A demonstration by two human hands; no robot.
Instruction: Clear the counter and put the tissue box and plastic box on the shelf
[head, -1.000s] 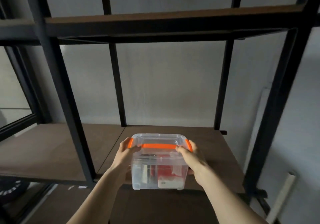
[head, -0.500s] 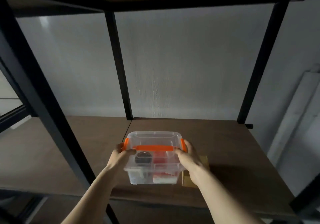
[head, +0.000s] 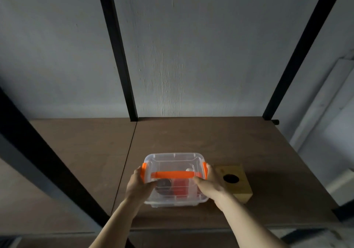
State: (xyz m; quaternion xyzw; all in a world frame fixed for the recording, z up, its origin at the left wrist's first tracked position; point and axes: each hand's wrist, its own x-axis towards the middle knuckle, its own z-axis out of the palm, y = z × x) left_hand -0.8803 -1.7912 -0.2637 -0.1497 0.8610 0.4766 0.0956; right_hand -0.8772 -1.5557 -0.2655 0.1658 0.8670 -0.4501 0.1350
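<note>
A clear plastic box (head: 175, 163) with an orange handle and orange side clips sits low over the brown shelf board (head: 220, 140), near its front edge. My left hand (head: 138, 187) grips its left side and my right hand (head: 209, 187) grips its right side. Red and dark items show through its walls. Just right of it, a yellow wooden tissue box (head: 236, 184) with a round dark hole on top rests on the same board, partly hidden behind my right hand.
Black metal uprights (head: 116, 52) (head: 300, 52) stand at the back of the shelf against a grey wall. A thick black post (head: 46, 157) slants across the left front. Another board (head: 80, 152) adjoins on the left.
The plastic box has come down and forward onto the lower shelf beside the tissue box. My view has tilted downward and closer; both hands keep their hold.
</note>
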